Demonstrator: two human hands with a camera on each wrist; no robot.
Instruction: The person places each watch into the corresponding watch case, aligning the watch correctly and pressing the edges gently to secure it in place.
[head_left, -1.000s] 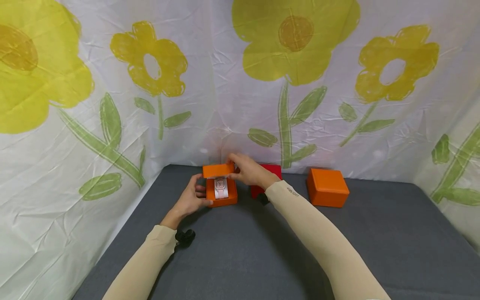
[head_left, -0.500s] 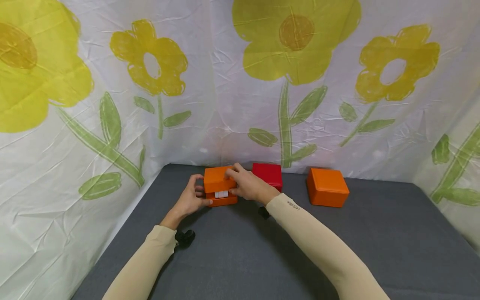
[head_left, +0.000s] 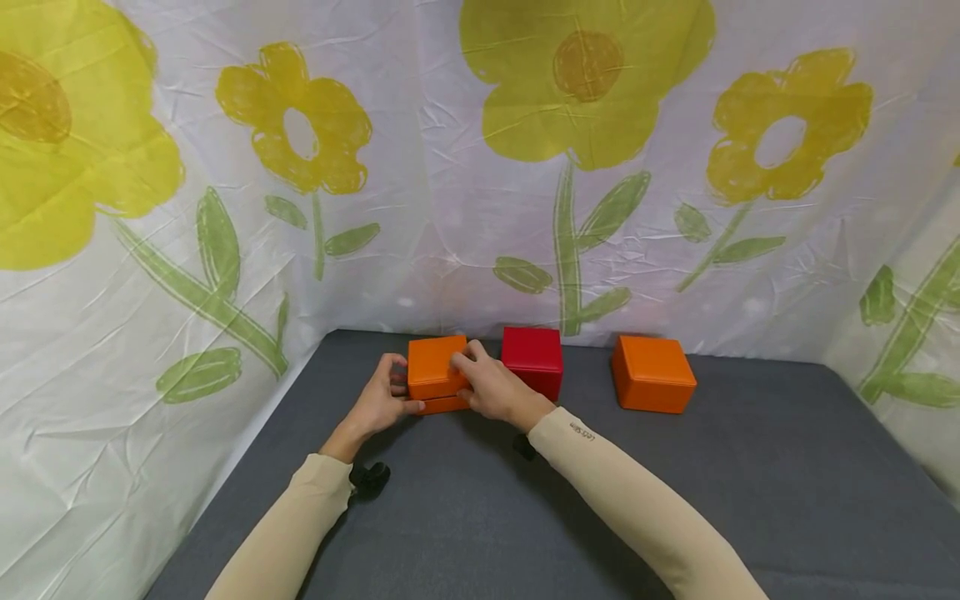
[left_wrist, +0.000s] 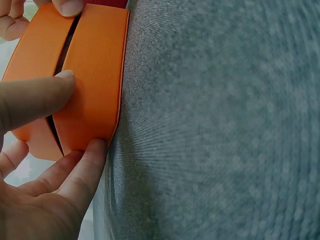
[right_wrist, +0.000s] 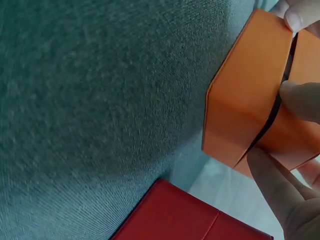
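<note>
An orange watch box [head_left: 433, 367] stands at the back left of the table, its lid lowered almost onto the base. A thin dark gap [left_wrist: 66, 45] runs between lid and base in the left wrist view. My left hand [head_left: 379, 402] holds the box from its left side, thumb across the front by the gap and fingers on the side. With my right hand [head_left: 497, 383] I grip the right side of the lid, thumb at the front seam [right_wrist: 272, 112] in the right wrist view. The watch inside is hidden.
Just right of the held box stands a closed red box [head_left: 532, 360], close to my right hand. Farther right is a second orange box [head_left: 654, 373], also closed. A flower-printed curtain [head_left: 442, 167] hangs behind the dark grey tabletop [head_left: 450, 508].
The lid has swung down from raised to nearly flush, covering the pale pink watch that showed earlier. My right hand came down and forward with it; my left hand stayed in place.
</note>
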